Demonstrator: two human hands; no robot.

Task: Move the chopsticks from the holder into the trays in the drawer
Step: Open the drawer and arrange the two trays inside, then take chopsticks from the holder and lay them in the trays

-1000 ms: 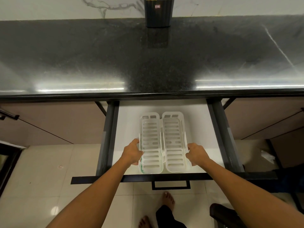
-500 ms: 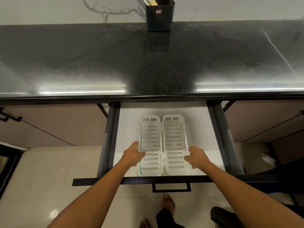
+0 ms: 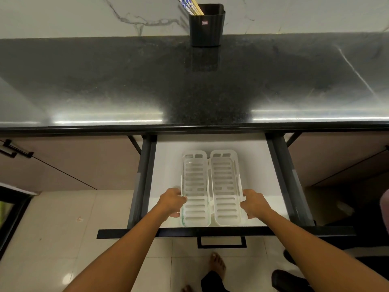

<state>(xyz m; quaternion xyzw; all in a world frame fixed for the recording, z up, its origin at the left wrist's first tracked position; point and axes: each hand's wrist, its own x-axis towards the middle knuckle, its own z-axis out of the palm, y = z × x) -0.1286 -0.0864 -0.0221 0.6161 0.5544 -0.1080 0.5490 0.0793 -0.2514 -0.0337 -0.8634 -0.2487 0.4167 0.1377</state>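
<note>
Two white slotted trays lie side by side in the open drawer [image 3: 168, 157]. My left hand [image 3: 171, 202] grips the outer edge of the left tray [image 3: 194, 186]. My right hand [image 3: 252, 203] grips the outer edge of the right tray [image 3: 226, 186]. Both trays hold nothing. A black holder [image 3: 206, 28] stands at the back of the dark counter against the wall. Several chopsticks [image 3: 191, 6] lean out of its left side, their tops cut off by the frame.
The black stone counter [image 3: 189, 85] overhangs the back of the drawer. Dark drawer rails [image 3: 143, 180] run along both sides and the drawer front with its handle [image 3: 221, 242] is nearest me. Closed cabinet doors flank the drawer. My bare foot [image 3: 217, 264] stands on the tiled floor.
My view has tilted upward, so the holder and chopsticks show more fully. Both hands stay on the trays' outer edges, and the trays have barely shifted.
</note>
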